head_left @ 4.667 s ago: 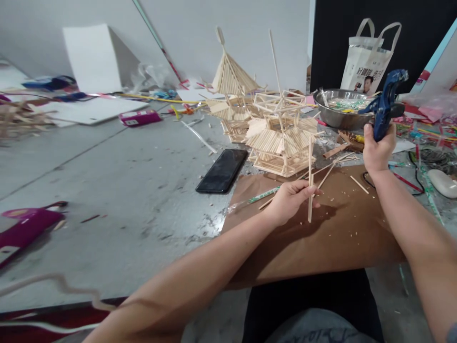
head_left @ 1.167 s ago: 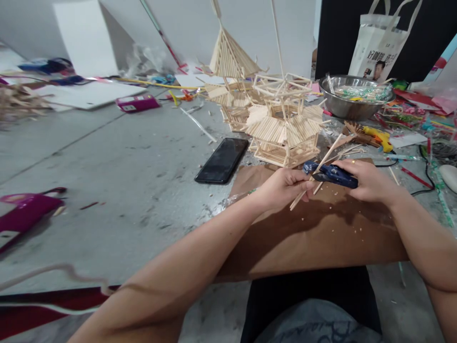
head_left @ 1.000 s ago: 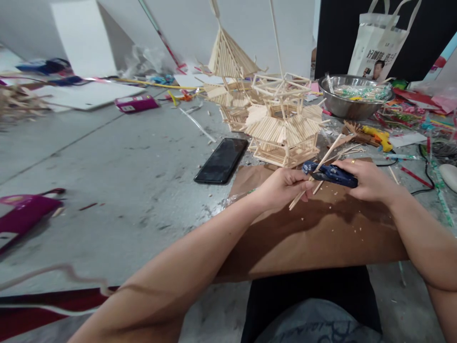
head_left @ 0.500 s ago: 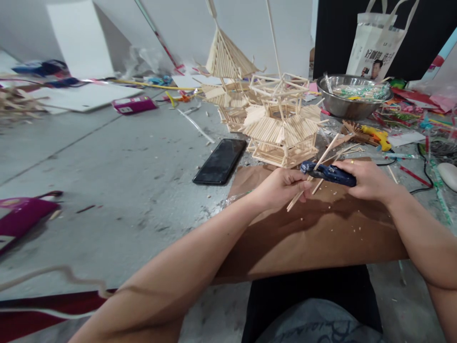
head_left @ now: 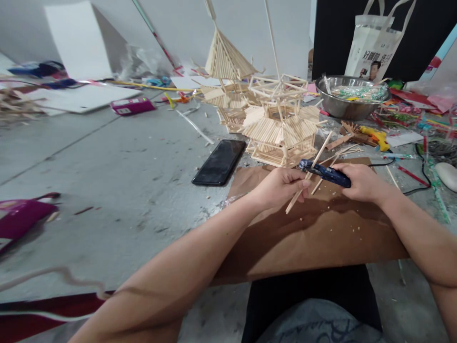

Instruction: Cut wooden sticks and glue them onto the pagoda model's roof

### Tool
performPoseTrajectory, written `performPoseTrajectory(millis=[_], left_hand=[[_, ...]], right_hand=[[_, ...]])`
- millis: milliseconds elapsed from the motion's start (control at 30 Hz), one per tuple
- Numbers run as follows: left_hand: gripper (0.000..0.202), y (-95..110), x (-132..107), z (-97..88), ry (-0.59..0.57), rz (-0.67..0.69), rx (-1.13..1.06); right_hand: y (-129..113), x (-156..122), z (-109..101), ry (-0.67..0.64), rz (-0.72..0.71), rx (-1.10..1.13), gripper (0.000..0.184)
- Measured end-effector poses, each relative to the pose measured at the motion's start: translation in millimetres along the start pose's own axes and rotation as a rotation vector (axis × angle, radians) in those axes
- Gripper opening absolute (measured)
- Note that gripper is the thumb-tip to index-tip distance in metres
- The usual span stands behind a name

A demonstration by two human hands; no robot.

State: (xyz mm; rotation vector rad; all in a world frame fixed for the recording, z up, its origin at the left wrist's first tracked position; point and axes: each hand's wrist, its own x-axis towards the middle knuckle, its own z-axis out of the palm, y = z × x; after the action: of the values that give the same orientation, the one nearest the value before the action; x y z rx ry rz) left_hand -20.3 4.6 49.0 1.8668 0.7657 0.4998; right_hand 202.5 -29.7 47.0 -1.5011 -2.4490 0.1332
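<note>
My left hand (head_left: 282, 188) is closed, pinching thin wooden sticks (head_left: 323, 146) that slant up to the right. My right hand (head_left: 366, 183) wraps round a dark blue hand cutter (head_left: 332, 175), whose speckled head lies across the sticks just above my left fingertips. Whether its jaws are closed on the wood I cannot tell. Below both hands is a brown paper or cardboard sheet (head_left: 307, 252) dotted with small chips. Just beyond them stands a many-sided pavilion model (head_left: 282, 131) built of sticks, with a second model (head_left: 228, 57) with a pointed roof behind it.
Left of the sheet lies a black phone (head_left: 219, 163). A steel bowl (head_left: 344, 109) of wrapped items stands back right, near a yellow glue gun (head_left: 376, 137) with a black cord. Purple packets (head_left: 133, 105) lie on the grey floor. A white tote bag (head_left: 371, 47) is behind the bowl.
The cutter and my right hand have shifted slightly left, and the cutter tilts a little more. My left hand keeps its pinch on the sticks. The whole view has moved slightly.
</note>
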Motion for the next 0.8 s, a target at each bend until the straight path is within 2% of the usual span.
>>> performPoseTrajectory(millis=[400, 667, 800], left_hand=[[0.027, 2.4, 0.5, 0.7, 0.067, -0.047, 0.043], [0.026, 4.1, 0.7, 3.5, 0.069, -0.128, -0.068], [0.018, 3.2, 0.6, 7.6, 0.122, -0.118, -0.195]], right_hand=[[-3.4, 5.0, 4.3, -0.070, 0.103, 0.013, 0.031], [0.4, 6.2, 4.0, -0.085, 0.077, 0.098, 0.036], [-0.6, 5.2, 2.0, -0.088, 0.088, 0.118, 0.035]])
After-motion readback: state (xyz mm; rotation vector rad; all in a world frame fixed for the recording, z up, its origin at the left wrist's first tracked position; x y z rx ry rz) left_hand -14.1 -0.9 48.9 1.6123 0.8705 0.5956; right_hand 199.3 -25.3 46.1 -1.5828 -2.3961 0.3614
